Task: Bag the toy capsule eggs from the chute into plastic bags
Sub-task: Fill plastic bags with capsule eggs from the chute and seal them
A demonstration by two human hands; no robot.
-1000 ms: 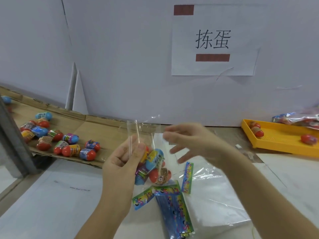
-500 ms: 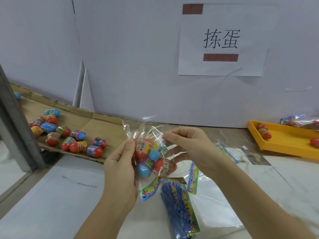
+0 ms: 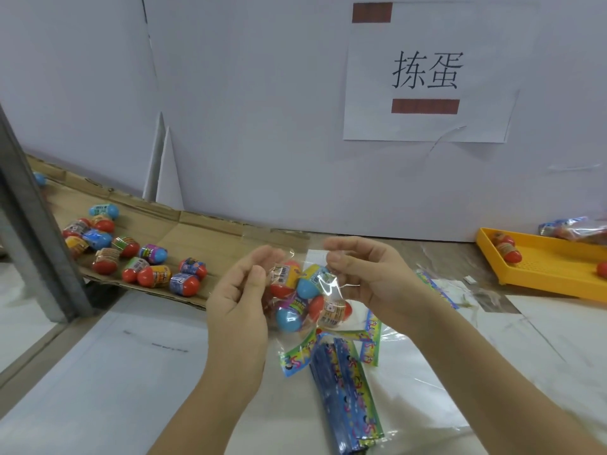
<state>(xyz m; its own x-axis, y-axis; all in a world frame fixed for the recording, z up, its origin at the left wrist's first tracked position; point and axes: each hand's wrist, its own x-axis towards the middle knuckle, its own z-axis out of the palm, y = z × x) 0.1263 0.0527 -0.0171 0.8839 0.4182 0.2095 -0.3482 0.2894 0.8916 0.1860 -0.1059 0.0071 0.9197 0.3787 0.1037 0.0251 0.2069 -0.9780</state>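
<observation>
A clear plastic bag (image 3: 323, 284) holding several coloured capsule eggs (image 3: 307, 295) hangs between my hands above the table. My left hand (image 3: 241, 293) pinches the bag's left top edge between thumb and fingers. My right hand (image 3: 368, 275) pinches its right top edge. Several loose capsule eggs (image 3: 131, 254), red, blue and yellow, lie on the brown cardboard chute (image 3: 184, 234) at the left. A stack of flat empty bags (image 3: 345, 385) with blue printed headers lies on the table below my hands.
A yellow tray (image 3: 545, 257) at the right holds a few eggs, with filled bags (image 3: 574, 229) behind it. A grey metal post (image 3: 36, 224) stands at the far left. A white wall with a paper sign (image 3: 427, 73) closes the back.
My right hand closed in and took hold of the bag's right top edge. Both hands now hold the bag a little higher, its mouth gathered between them.
</observation>
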